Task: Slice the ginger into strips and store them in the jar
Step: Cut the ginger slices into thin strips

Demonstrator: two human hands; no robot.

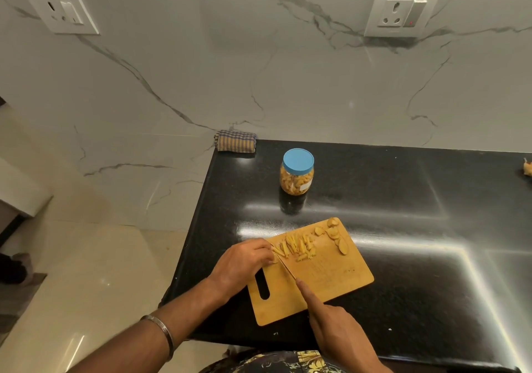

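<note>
A wooden cutting board [331, 277] lies on the black counter. Several yellow ginger strips [296, 246] are piled at its far left, and flat ginger slices [335, 236] lie at its far right corner. My left hand [244, 260] pinches a piece of ginger at the board's left edge with curled fingers. My right hand [336, 326] grips a knife [286, 267], index finger stretched along its spine; the blade runs up to the ginger under my left fingertips. A clear jar [297, 174] with a blue lid, holding ginger strips, stands behind the board.
A folded checked cloth [235, 141] sits at the counter's back left corner against the marble wall. Another ginger piece [528, 167] shows at the far right edge. The counter's left edge [195, 234] drops to a tiled floor. Two wall sockets are above.
</note>
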